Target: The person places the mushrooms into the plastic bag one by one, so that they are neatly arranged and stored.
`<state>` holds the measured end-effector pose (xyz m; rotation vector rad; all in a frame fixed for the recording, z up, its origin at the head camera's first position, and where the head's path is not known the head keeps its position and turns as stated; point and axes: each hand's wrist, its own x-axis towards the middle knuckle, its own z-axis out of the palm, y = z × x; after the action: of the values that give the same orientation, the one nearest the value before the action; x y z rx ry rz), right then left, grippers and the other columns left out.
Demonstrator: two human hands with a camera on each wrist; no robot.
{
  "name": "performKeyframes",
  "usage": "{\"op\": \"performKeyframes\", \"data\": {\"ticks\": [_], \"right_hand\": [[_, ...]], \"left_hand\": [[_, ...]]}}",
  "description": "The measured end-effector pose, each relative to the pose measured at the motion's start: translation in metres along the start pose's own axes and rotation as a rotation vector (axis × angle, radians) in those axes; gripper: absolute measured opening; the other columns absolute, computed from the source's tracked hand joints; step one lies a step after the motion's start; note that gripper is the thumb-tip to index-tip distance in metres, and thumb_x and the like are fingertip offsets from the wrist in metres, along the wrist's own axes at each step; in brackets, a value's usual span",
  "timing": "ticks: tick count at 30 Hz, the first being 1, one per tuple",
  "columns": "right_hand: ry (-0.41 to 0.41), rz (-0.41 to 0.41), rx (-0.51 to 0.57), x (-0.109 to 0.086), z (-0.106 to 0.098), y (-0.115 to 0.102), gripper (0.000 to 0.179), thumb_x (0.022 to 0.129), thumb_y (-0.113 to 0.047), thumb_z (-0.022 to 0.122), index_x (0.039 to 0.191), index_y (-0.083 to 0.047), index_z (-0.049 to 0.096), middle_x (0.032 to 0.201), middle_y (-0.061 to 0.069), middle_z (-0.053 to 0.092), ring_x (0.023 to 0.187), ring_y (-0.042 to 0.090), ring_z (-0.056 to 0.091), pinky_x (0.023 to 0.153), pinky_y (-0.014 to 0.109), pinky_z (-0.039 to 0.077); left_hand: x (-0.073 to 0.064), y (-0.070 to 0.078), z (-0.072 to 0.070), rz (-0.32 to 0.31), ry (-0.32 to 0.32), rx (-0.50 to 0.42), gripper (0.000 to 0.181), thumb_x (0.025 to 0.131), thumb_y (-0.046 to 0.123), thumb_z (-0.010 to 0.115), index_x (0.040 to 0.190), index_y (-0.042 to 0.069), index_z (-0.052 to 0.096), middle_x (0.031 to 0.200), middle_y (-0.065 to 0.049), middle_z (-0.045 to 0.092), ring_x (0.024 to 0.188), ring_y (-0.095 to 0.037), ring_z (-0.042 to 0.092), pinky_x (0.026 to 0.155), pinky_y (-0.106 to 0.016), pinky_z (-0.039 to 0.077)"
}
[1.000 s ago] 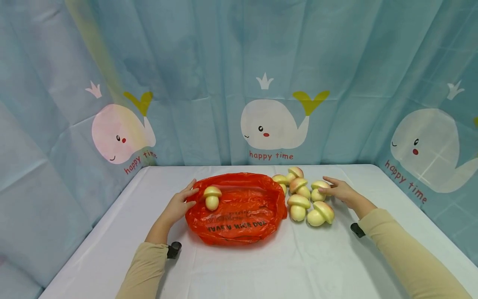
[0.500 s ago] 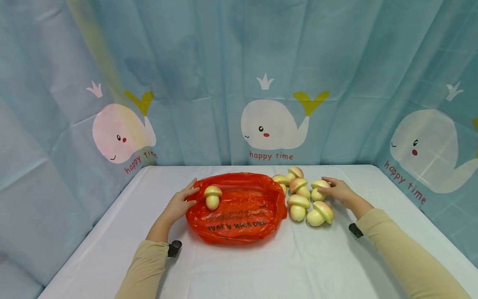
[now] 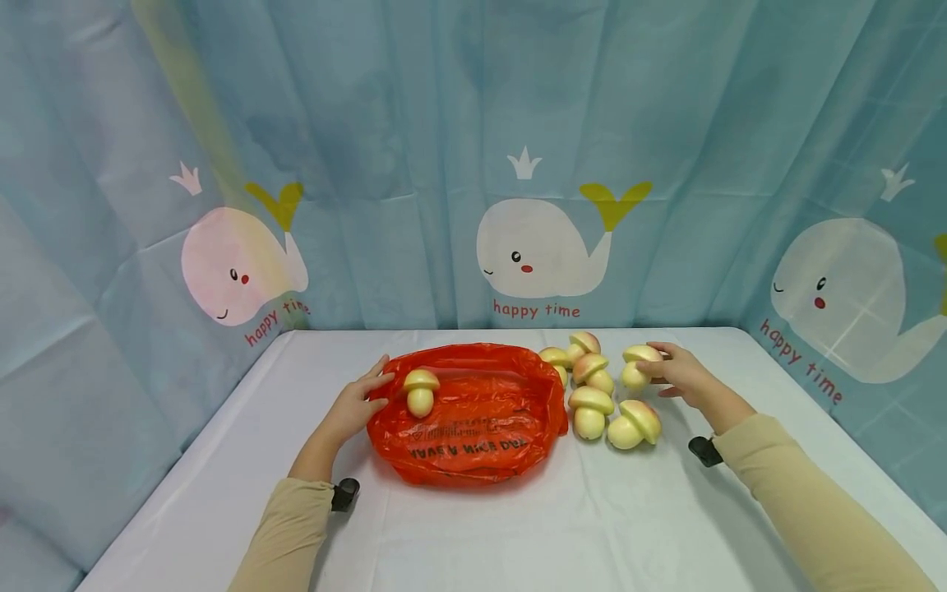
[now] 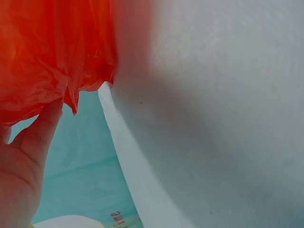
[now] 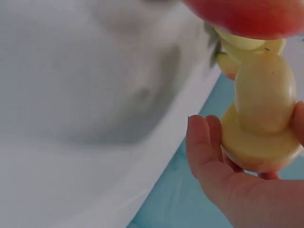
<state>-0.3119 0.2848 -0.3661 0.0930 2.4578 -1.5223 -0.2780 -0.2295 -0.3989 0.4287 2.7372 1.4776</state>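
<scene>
My right hand (image 3: 688,381) grips a pale yellow toy mushroom (image 3: 635,375) by its cap, thumb and fingers round it. In the right wrist view this mushroom (image 5: 266,90) shows its rounded stem and blush-tinted cap edge. At the left side of a red plastic bag (image 3: 473,436), my left hand (image 3: 355,407) rests with fingers spread, tips at the rim. The left wrist view shows the thumb reaching the bag's edge (image 4: 38,61), with other fingers partly hidden. Another toy mushroom (image 3: 421,393) lies on the bag's left part, close to the left fingertips.
Several more toy mushrooms (image 3: 590,411) stand grouped between the bag and my right hand, one lying tilted (image 3: 635,423) in front. A white cloth covers the table (image 3: 518,543). Behind it hangs a blue curtain (image 3: 414,247) printed with whales.
My right hand has shifted slightly right and back, and the mushroom in its grip has moved with it, away from the neighbouring ones. The left hand and bag stay put.
</scene>
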Motion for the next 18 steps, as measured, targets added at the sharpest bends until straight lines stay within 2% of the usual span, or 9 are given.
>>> {"op": "performKeyframes", "data": {"ticks": [6, 9, 13, 18], "right_hand": [[-0.006, -0.036, 0.089, -0.008, -0.003, -0.006, 0.075, 0.1, -0.02, 0.052, 0.155, 0.0, 0.004, 0.15, 0.032, 0.022, 0.127, 0.044, 0.04, 0.098, 0.055, 0.042], [-0.017, -0.049, 0.147, -0.011, -0.005, -0.01, 0.076, 0.1, -0.019, 0.052, 0.155, -0.003, 0.003, 0.145, 0.03, 0.029, 0.11, 0.029, 0.054, 0.094, 0.046, 0.048], [-0.042, -0.06, 0.264, -0.015, -0.005, -0.016, 0.077, 0.099, -0.014, 0.051, 0.155, -0.004, 0.0, 0.139, 0.023, 0.032, 0.088, 0.009, 0.059, 0.083, 0.033, 0.054], [-0.046, -0.062, 0.349, -0.02, -0.001, -0.026, 0.079, 0.099, -0.01, 0.052, 0.156, -0.005, -0.002, 0.138, 0.021, 0.032, 0.086, 0.008, 0.059, 0.08, 0.03, 0.055]], "left_hand": [[0.0, 0.001, 0.0, -0.012, 0.0, 0.001, 0.049, 0.093, -0.01, 0.049, 0.141, -0.012, 0.039, 0.16, -0.016, 0.016, 0.146, -0.039, 0.01, 0.114, -0.056, 0.017], [-0.001, 0.003, 0.0, -0.009, 0.001, 0.003, 0.049, 0.093, -0.01, 0.049, 0.141, -0.012, 0.04, 0.16, -0.016, 0.016, 0.146, -0.039, 0.01, 0.114, -0.055, 0.017], [-0.001, 0.002, 0.001, -0.004, 0.004, 0.012, 0.049, 0.093, -0.011, 0.049, 0.141, -0.012, 0.04, 0.159, -0.018, 0.016, 0.146, -0.039, 0.01, 0.114, -0.055, 0.017], [-0.001, 0.002, 0.001, -0.012, 0.005, 0.014, 0.049, 0.093, -0.011, 0.049, 0.141, -0.012, 0.04, 0.16, -0.016, 0.016, 0.146, -0.039, 0.01, 0.114, -0.055, 0.018]]}}
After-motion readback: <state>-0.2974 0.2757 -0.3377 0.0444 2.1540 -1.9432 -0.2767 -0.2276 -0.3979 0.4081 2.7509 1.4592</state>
